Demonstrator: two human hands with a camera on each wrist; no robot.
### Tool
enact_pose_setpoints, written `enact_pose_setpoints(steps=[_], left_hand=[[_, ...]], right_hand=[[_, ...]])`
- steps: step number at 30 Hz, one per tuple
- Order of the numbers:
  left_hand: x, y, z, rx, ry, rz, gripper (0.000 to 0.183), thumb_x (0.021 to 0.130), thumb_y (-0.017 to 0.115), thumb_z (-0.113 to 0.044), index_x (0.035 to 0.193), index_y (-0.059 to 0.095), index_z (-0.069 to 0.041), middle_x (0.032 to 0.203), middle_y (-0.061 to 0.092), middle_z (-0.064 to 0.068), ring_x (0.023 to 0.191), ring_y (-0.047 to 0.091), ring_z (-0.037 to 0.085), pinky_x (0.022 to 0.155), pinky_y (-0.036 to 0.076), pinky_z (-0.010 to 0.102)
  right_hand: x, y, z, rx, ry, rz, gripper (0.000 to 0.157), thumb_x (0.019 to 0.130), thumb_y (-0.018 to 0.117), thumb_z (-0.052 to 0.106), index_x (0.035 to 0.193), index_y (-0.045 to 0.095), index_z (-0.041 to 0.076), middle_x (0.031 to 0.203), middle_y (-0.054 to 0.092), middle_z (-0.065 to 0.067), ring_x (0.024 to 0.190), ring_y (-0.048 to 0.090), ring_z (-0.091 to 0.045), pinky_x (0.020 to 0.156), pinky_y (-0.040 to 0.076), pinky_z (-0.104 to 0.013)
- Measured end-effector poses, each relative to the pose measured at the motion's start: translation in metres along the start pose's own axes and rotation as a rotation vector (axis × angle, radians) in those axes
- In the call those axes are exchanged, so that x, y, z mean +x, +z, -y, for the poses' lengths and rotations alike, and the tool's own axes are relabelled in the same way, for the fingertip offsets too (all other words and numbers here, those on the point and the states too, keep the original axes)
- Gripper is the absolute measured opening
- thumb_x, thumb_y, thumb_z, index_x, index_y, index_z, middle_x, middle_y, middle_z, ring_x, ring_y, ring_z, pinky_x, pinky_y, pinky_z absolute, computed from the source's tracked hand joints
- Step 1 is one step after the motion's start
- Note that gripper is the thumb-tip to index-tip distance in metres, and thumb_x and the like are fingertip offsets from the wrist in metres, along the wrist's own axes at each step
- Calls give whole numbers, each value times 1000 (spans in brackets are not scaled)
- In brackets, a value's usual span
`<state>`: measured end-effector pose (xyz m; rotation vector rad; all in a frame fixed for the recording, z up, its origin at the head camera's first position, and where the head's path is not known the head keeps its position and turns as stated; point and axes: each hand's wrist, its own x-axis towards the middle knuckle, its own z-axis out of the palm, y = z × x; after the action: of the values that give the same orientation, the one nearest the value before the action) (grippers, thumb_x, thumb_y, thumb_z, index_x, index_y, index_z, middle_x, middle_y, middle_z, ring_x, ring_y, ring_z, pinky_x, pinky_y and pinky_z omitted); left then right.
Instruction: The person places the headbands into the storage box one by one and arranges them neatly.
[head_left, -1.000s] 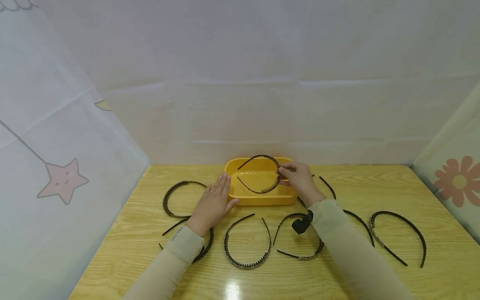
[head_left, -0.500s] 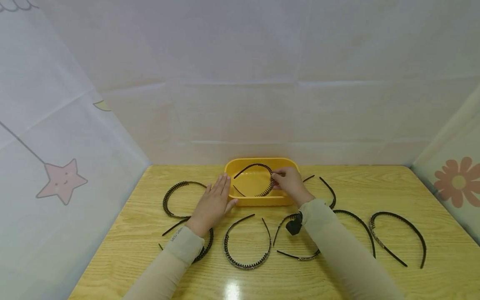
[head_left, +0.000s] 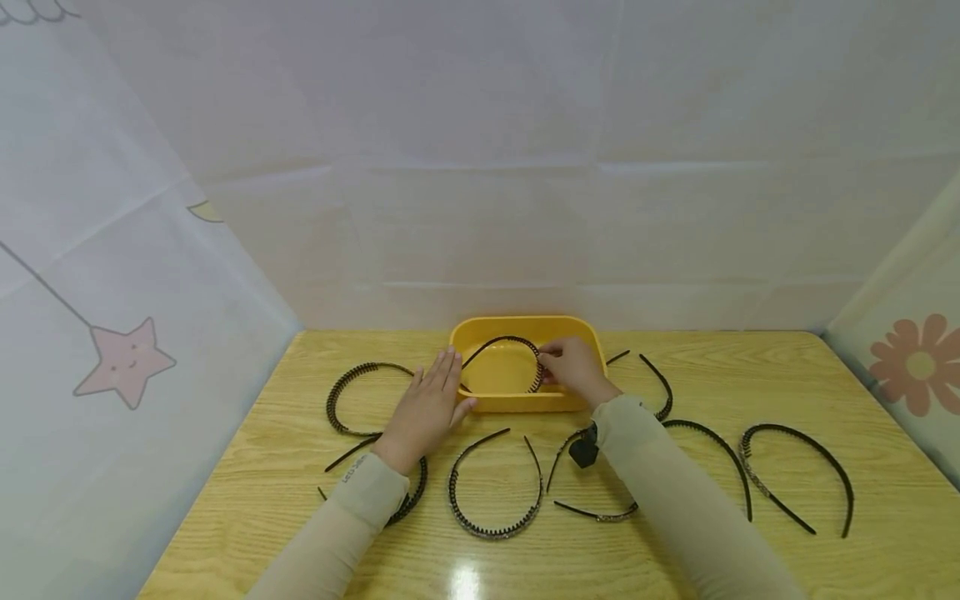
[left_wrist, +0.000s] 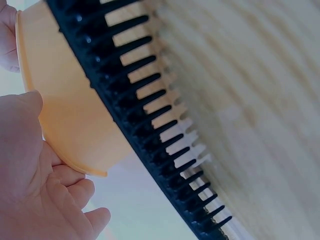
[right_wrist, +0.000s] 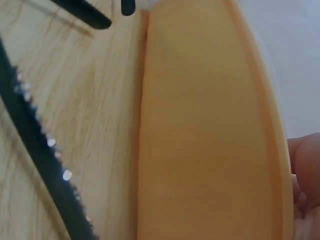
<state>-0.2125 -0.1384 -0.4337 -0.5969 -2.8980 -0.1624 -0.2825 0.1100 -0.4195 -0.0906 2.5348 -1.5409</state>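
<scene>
A yellow plastic bin (head_left: 525, 404) stands at the back of the wooden table against the white cloth. My left hand (head_left: 423, 408) rests on its left rim with straight fingers. In the left wrist view, thumb and fingertips touch the rim of the bin (left_wrist: 75, 90). My right hand (head_left: 576, 368) reaches inside and pinches a dark toothed headband (head_left: 537, 371) by its curved middle. That headband's ends point left, and one lies partly behind the front rim. In the right wrist view the bin wall (right_wrist: 205, 125) hides most of the right hand (right_wrist: 306, 175).
Several dark headbands lie around the bin: one at left (head_left: 332, 404), one partly under the left wrist (head_left: 422, 483), one front middle (head_left: 495, 532), one at far right (head_left: 846, 475). Others lie near the right forearm, including a stone-studded headband (right_wrist: 45, 145).
My right hand has lowered the headband into the bin and shifted it slightly left. The left hand has stayed on the rim.
</scene>
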Motion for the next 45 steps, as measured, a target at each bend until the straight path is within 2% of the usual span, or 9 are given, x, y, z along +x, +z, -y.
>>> enact_pose_setpoints(steps=[5,9,17,22,28,33,37,40,45], left_hand=[[1,1,1,12,0,-9,73,97,35,-51,148,14,-3,155,13,13,142,14,26,111,23,52],[1,0,1,10,-4,-6,73,97,35,-51,148,15,-3,155,12,13,142,13,26,111,23,52],[1,-1,1,6,-3,-6,72,97,34,-51,148,14,-4,155,12,14,142,13,26,111,22,52],[1,0,2,13,-8,2,72,97,32,-51,148,14,-3,155,12,13,142,12,26,112,21,51],[-1,-3,1,17,-12,13,73,97,33,-50,148,13,-3,155,12,13,142,11,25,112,21,51],[-3,-5,0,16,-16,7,72,97,35,-50,148,15,-2,155,13,13,142,13,26,112,20,51],[-3,-3,0,12,-15,5,72,97,35,-50,148,15,-3,155,13,14,142,13,26,112,17,51],[-3,-2,0,19,-15,12,73,97,32,-51,148,13,-3,155,12,13,142,12,25,113,17,50],[-3,-2,0,28,-17,27,73,97,30,-53,148,11,-4,155,9,12,143,11,25,112,19,51]], right_hand=[[1,1,-1,-20,-26,-7,26,95,53,10,117,61,1,108,63,-17,75,66,-20,66,57,-31],[0,1,-1,-40,-48,-7,26,95,53,12,118,61,3,111,61,-14,77,67,-24,68,57,-33],[-9,-4,0,-130,-131,-14,25,96,52,19,116,63,10,112,61,-8,86,61,-24,55,50,-30],[-20,-10,6,-155,-186,-37,22,96,52,21,112,65,16,113,62,-6,84,56,-22,49,43,-29],[-38,-24,9,-207,-286,-82,20,96,51,23,110,65,19,110,63,-3,96,57,-22,65,49,-33],[-50,-36,10,-231,-379,-129,19,96,51,21,109,65,17,108,62,-3,95,58,-20,74,53,-37],[-61,-46,9,-322,-502,-168,20,95,51,17,109,65,12,106,62,-5,93,58,-19,77,53,-38],[-70,-55,9,-410,-559,-194,19,95,52,15,107,65,10,104,62,-5,90,59,-19,75,53,-38],[-83,-74,2,-547,-562,-184,19,95,52,17,106,66,9,103,62,-4,91,60,-20,77,52,-40]])
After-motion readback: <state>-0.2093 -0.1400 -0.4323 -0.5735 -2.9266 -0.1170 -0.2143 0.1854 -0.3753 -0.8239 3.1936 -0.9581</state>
